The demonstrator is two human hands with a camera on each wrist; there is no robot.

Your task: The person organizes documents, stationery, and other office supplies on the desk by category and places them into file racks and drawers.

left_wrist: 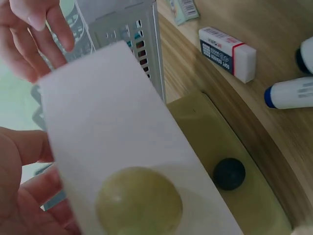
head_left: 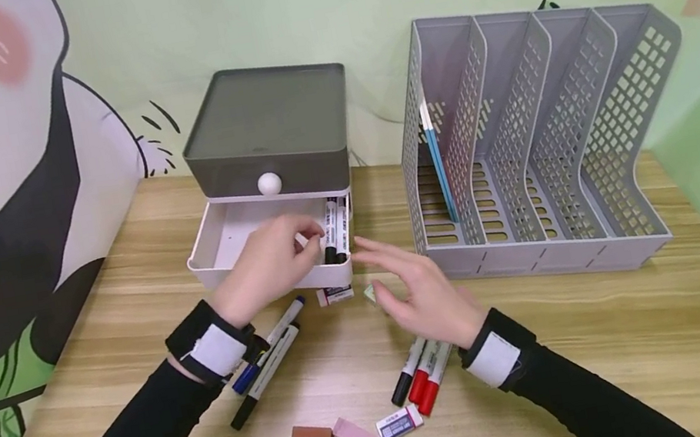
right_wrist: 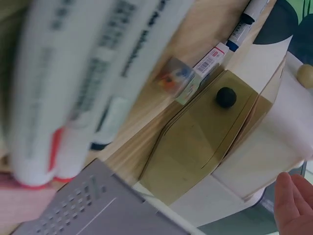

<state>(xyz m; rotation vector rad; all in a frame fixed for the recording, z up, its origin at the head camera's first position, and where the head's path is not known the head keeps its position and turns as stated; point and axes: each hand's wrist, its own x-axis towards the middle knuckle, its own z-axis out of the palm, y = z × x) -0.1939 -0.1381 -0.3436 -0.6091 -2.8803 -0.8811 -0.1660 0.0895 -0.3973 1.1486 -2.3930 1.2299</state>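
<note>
My left hand (head_left: pixel 277 263) reaches into the open white drawer (head_left: pixel 205 256), fingers bent beside the black-capped whiteboard markers (head_left: pixel 335 225) lying along its right side. Whether the fingertips pinch a marker is hidden; the drawer front covers part of them in the left wrist view. Just outside the drawer's front right corner is my right hand (head_left: pixel 426 291), fingers extended, holding nothing visible. Under its wrist lie one black-capped and two red-capped markers (head_left: pixel 423 377). In the right wrist view fingertips (right_wrist: pixel 291 200) show beside the drawer's side, and white marker barrels (right_wrist: pixel 73 98) fill the near left.
Several markers (head_left: pixel 270 365) lie under my left wrist. Erasers (head_left: pixel 400 423) in different colours lie at the front; another boxed eraser (left_wrist: pixel 227 53) sits below the drawer. A grey file organizer (head_left: pixel 539 255) stands right, with thin blue items (head_left: pixel 440 171). The drawer unit's dark top (head_left: pixel 271 111) rises behind.
</note>
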